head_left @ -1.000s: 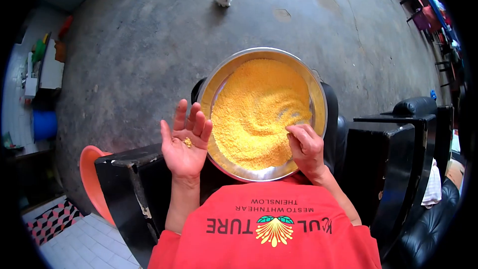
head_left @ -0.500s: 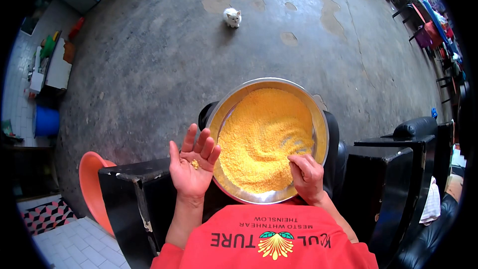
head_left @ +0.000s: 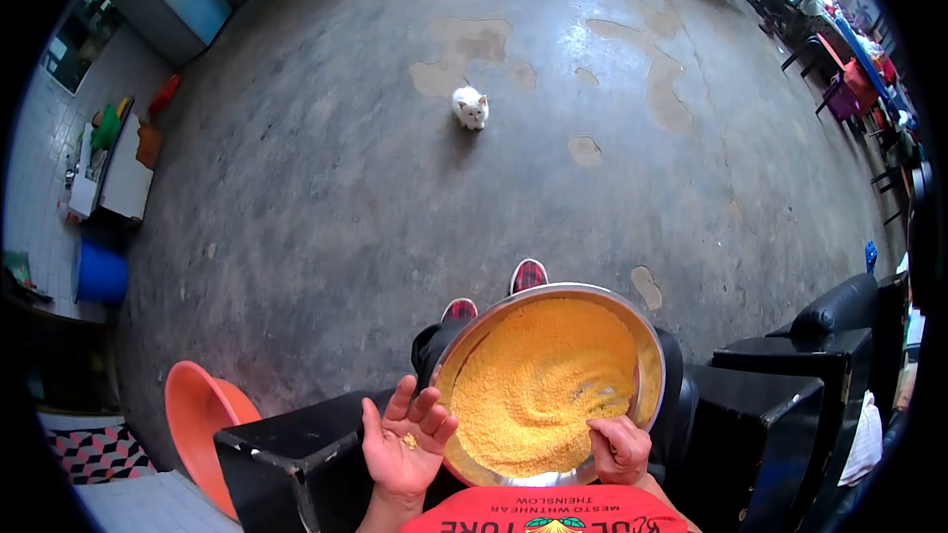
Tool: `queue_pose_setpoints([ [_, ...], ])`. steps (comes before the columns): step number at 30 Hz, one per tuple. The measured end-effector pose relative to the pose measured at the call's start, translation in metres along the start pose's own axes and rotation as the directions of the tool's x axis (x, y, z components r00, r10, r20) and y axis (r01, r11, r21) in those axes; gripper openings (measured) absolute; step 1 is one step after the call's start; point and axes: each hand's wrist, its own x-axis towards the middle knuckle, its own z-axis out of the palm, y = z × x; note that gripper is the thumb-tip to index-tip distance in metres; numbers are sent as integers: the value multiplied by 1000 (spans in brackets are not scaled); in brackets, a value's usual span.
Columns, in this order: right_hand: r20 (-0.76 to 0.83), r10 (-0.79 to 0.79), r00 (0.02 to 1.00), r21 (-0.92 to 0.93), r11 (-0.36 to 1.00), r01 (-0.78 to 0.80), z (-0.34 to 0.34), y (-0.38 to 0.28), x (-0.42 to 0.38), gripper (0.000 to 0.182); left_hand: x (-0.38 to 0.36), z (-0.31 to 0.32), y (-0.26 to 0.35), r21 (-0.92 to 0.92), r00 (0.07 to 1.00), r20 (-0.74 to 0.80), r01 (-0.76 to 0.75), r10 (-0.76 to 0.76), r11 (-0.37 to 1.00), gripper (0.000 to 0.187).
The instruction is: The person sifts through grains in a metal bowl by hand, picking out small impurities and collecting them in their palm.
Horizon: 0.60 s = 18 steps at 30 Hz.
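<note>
A wide metal bowl [head_left: 647,336] rests on the lap, holding yellow grain [head_left: 533,375] with swirled furrows. Palm up at the bowl's left side, my left hand [head_left: 403,449] has its fingers apart, and a few yellow bits [head_left: 409,441] lie on the palm. My right hand [head_left: 620,446] is over the bowl's lower right edge, its fingers curled together; whatever is between them is hidden.
A white kitten [head_left: 471,108] sits on the concrete floor ahead. Black furniture [head_left: 755,419] flanks both sides. An orange basin [head_left: 202,424] leans at the left, a blue bucket [head_left: 102,273] farther off. Cluttered tables line the far right.
The view has tipped upward, so the bowl, hands and kitten appear lower and both shoes now show. Both hands keep nearly the same pose beside the bowl.
</note>
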Motion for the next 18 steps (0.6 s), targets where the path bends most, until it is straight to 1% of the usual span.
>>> queue_pose_setpoints([
  [3,-17,7,1000,-4,1000,-7,4,3,-1,21,5,1,2,3,1000,-2,1,-1,1000,63],
  [6,7,35,999,0,999,-35,3,2,-1,23,4,0,3,6,1000,-10,9,-9,1000,64],
  [9,2,30,1000,-5,1000,-30,3,1,-1,24,4,0,4,-18,1000,17,24,-23,1000,68],
  [12,12,22,1000,-8,1000,-22,3,2,-2,25,4,2,3,-2,1000,5,13,-13,1000,63],
  [18,7,-6,1000,-25,1000,6,1,1,-2,26,5,-1,2,-4,999,43,19,-19,1000,63],
])
